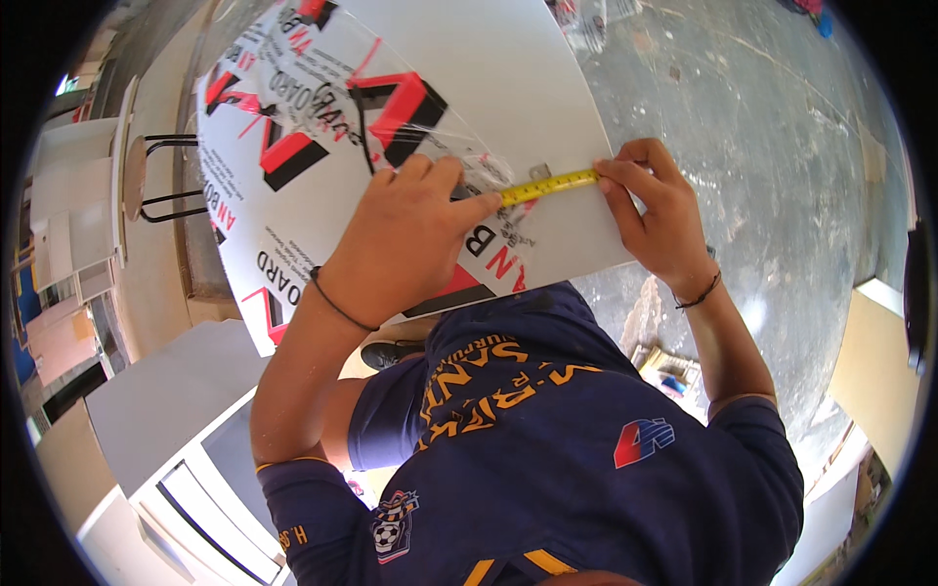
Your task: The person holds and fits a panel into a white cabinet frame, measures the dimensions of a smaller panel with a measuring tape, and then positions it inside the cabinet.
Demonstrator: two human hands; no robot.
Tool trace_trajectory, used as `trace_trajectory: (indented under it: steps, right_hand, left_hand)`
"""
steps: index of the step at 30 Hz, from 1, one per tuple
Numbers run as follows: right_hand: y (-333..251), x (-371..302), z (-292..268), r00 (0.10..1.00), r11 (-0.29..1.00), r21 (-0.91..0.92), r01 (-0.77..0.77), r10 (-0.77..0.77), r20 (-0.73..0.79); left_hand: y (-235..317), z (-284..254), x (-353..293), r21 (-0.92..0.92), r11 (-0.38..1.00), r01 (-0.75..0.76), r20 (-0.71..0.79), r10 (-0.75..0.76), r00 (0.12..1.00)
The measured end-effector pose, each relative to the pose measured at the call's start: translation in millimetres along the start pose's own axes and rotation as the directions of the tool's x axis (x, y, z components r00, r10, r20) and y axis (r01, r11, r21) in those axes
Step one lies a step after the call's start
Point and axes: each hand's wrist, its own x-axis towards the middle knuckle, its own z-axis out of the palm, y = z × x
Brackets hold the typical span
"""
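A yellow tape measure (550, 186) is stretched across a white board (508, 59) near its right edge. At the left end of the blade, my left hand (408, 230) is closed around the tape measure, whose case is mostly hidden under the fingers. My right hand (657, 210) pinches the blade's other end between thumb and fingers, at the board's right edge. Wrinkled clear film printed in red and black (293, 107) covers much of the board's left part and lies partly loose near my left hand.
A stool (147, 176) with black legs stands left of the board. Pale panels (166, 391) and cabinet-like pieces are at the lower left. Grey, scuffed concrete floor (762, 146) spreads to the right, with a light wooden panel (874, 352) at the far right.
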Motion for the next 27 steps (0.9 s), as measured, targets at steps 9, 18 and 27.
trace_trajectory:
  steps: [9, 18, 27]
  right_hand:
    - [-20.7, 21.4, -6.8, 0.961, 0.96, 0.058, 0.273, -0.275, 0.032]
    - [-11.7, 41.6, 14.2, 0.974, 0.975, 0.023, 0.222, -0.223, 0.049]
    - [37.1, 143.5, 49.4, 0.983, 0.972, -0.167, 0.163, -0.145, 0.116]
  left_hand:
    - [1.3, -4.6, -26.1, -0.114, 0.991, 0.074, -0.12, -0.088, 0.989]
    - [-0.8, -27.2, -142.0, -0.751, 0.607, 0.26, -0.169, -0.557, 0.813]
    - [-19.4, -16.8, -281.5, -0.984, -0.091, -0.15, 0.062, -0.98, 0.19]
